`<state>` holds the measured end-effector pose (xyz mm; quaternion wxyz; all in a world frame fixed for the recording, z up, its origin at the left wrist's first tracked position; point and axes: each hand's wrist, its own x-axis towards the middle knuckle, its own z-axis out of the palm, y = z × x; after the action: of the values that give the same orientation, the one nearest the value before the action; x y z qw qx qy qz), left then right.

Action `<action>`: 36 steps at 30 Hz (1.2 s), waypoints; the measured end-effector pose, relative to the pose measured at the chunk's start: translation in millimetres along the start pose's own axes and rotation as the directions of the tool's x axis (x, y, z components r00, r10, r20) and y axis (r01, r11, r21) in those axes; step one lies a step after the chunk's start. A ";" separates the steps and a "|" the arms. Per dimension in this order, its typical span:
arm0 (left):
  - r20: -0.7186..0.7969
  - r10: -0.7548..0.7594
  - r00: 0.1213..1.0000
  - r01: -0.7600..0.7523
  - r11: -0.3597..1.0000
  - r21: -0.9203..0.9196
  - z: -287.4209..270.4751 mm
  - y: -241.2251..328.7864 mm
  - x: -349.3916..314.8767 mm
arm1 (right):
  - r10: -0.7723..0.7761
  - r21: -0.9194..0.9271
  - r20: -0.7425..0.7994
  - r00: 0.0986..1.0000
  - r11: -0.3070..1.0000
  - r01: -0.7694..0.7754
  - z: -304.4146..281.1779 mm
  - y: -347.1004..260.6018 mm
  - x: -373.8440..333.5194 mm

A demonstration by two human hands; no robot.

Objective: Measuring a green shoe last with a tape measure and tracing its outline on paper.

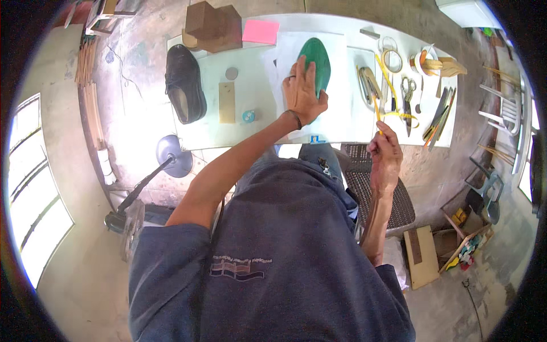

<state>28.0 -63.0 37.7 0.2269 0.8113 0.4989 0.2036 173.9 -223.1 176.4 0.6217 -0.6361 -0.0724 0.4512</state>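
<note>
My left hand (303,94) lies on a green sole-shaped form (320,57), its fingers stretched and spread over the near part. Beneath the form are white paper sheets (339,85). At the table's front edge, my right hand (386,148) is closed around a thin yellow pencil (376,108) pointing away from me. Just beyond the pencil lie a stapler-like metal tool (367,82), a yellow tape measure (401,115) and scissors (408,91). On the left side of the table rests a black lace-up shoe (185,84).
A brown box (213,27) and a pink pad (260,32) stand at the back. Tape rolls (392,60), a cup of tools (427,60) and several slim tools (439,117) occupy the right side. A desk lamp (174,156) is left, a woven chair (379,191) below.
</note>
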 end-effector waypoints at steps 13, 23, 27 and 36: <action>0.061 -0.089 0.994 0.093 0.993 -0.069 22.4 1.7 9.0 | -0.423 -0.574 0.440 0.792 0.545 0.610 91.1 -8.4 175.1; 0.115 -0.434 0.894 0.449 0.859 -0.245 14.8 8.6 -7.8 | -0.354 -0.562 0.436 0.828 0.612 0.557 108.5 9.7 207.5; 0.233 -0.465 0.854 0.509 0.841 -0.184 17.9 10.6 -6.0 | -0.361 -0.535 0.456 0.814 0.620 0.574 104.7 12.9 215.5; 0.300 -0.485 0.821 0.535 0.838 -0.109 18.2 10.4 3.8 | -0.319 -0.550 0.479 0.818 0.617 0.563 103.6 2.7 221.6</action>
<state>47.2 -66.7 29.2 0.4122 0.6416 0.6427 0.0733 232.9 -3.8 85.5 0.4207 -0.6906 -0.4903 0.3252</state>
